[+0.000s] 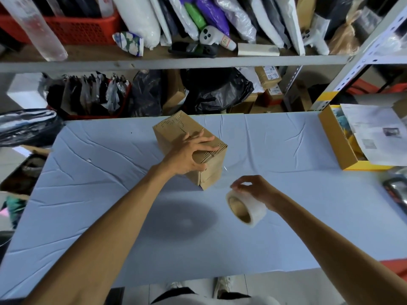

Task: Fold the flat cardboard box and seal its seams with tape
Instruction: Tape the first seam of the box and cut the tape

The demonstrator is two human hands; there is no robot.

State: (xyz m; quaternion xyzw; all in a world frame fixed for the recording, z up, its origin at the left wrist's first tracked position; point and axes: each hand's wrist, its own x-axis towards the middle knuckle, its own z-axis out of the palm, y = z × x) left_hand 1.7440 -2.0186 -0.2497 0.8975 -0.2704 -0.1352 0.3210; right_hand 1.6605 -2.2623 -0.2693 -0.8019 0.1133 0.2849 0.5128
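Cardboard box point(212, 170), folded up, mid-table on the cloth point(105, 194) (pale blue, creased). Clasped from above by the left hand point(189, 155), thumb curled round the near edge. Just near-right, tape roll point(244, 209), gripped by the right hand point(257, 188).

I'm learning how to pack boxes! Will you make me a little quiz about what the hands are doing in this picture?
1. Fill the gap: the left hand holds the ____.
2. Which hand holds the tape roll? A. the left hand B. the right hand C. neither
3. True or false: the cardboard box lies flat and unfolded.

Key: 1. cardboard box. 2. B. 3. False, it is folded up into a box shape.
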